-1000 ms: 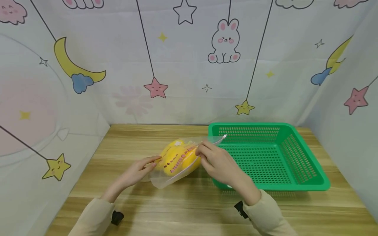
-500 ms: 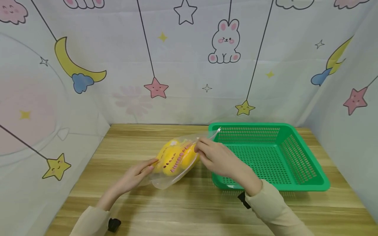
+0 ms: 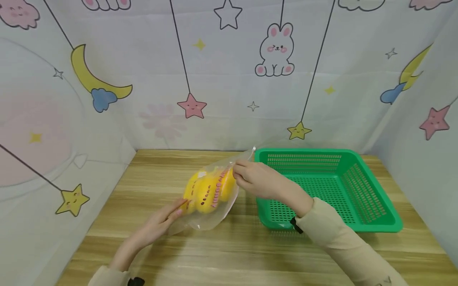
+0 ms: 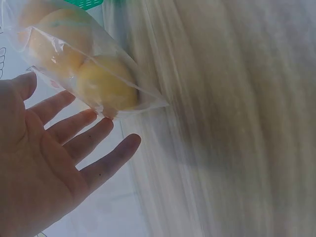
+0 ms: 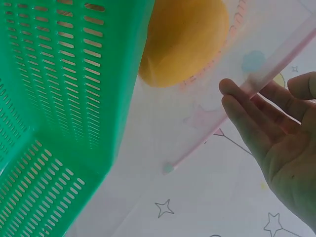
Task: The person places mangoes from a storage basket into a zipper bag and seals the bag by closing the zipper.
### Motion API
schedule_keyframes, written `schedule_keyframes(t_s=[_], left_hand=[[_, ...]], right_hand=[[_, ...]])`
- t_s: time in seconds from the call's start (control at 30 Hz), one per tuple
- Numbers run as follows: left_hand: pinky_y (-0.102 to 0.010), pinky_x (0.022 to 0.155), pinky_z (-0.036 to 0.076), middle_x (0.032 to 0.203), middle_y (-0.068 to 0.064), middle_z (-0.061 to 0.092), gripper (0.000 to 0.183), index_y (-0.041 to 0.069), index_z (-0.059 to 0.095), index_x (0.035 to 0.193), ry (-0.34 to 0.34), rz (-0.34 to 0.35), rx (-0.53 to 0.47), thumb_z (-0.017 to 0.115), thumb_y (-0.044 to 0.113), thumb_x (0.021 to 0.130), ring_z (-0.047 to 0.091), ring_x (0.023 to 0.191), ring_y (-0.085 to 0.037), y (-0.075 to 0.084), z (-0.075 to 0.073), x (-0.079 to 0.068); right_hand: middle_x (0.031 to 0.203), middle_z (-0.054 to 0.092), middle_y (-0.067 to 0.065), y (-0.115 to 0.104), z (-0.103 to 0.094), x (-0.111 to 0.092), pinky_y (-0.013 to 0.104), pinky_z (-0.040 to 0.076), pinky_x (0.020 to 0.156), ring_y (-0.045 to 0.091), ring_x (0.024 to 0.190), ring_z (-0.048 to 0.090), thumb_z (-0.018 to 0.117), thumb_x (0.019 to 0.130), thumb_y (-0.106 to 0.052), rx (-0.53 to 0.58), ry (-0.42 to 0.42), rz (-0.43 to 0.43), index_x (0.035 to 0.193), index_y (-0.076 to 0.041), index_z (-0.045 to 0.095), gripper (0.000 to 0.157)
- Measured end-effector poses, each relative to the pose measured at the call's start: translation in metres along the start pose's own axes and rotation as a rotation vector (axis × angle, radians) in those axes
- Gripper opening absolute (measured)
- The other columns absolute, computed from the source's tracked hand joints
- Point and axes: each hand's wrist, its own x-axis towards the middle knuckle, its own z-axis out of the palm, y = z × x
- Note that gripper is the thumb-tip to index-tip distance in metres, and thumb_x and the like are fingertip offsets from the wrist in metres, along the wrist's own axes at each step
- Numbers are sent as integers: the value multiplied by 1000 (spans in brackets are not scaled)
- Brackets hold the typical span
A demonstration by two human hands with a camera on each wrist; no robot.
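Note:
A clear zip bag (image 3: 211,224) with pink lettering contains several yellow, rounded fruits (image 3: 204,196). It leans over the left-middle of the table, its zip edge slanting up to a white slider (image 3: 254,149). My right hand (image 3: 255,178) pinches the bag near its zipped edge; the right wrist view shows the pink zip strip (image 5: 276,69) running past the fingers. Along the lower left side, my left hand (image 3: 159,224) touches the bag with straight fingers. The left wrist view has its fingers (image 4: 91,143) spread beneath the bag, by one of the fruits (image 4: 106,84).
A green perforated plastic basket (image 3: 388,198) stands to the right, close to my right hand, with its holed floor visible. The wooden table (image 3: 229,258) meets a white cloth backdrop (image 3: 222,59) printed with stars, moons and a rabbit.
The bag has turned more upright and its slider end has swung left, off the basket. My right hand has moved slightly left and up; the left hand has slid down and left along the bag.

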Motion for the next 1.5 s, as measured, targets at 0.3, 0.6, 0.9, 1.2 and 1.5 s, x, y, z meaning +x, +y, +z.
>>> schedule_keyframes(t_s=[0.3,0.6,0.9,1.2,1.5], left_hand=[[-65,110,28,153,-19,34,47,15,42,146,44,5,81,39,36,103,35,138,-45,7,4,-18],[-52,95,49,153,-15,37,53,15,43,145,78,-65,233,55,13,94,49,130,-39,22,10,-29],[-49,88,52,150,-16,42,58,12,47,142,126,-145,323,60,9,86,58,116,-32,41,25,-33],[-50,86,56,140,-18,50,59,11,56,135,233,-95,465,69,9,77,53,121,-38,56,49,-40],[-63,105,38,149,-17,42,54,8,58,132,191,8,507,67,6,79,40,138,-40,69,60,-45]], right_hand=[[99,58,-2,10,2,18,19,48,65,12,77,55,59,92,-17,28,-36,-15,97,-11,62,8],[114,61,3,19,8,25,23,51,74,17,88,59,56,88,-6,37,-17,-18,112,-6,64,25],[119,63,9,26,11,39,27,56,80,18,92,62,58,87,-1,14,-27,-23,119,0,64,32],[123,62,14,30,8,52,35,54,95,28,111,63,50,85,11,1,-88,-57,121,3,63,39],[127,59,16,32,14,68,36,53,97,29,114,61,50,89,3,-55,-166,-28,123,3,62,36]])
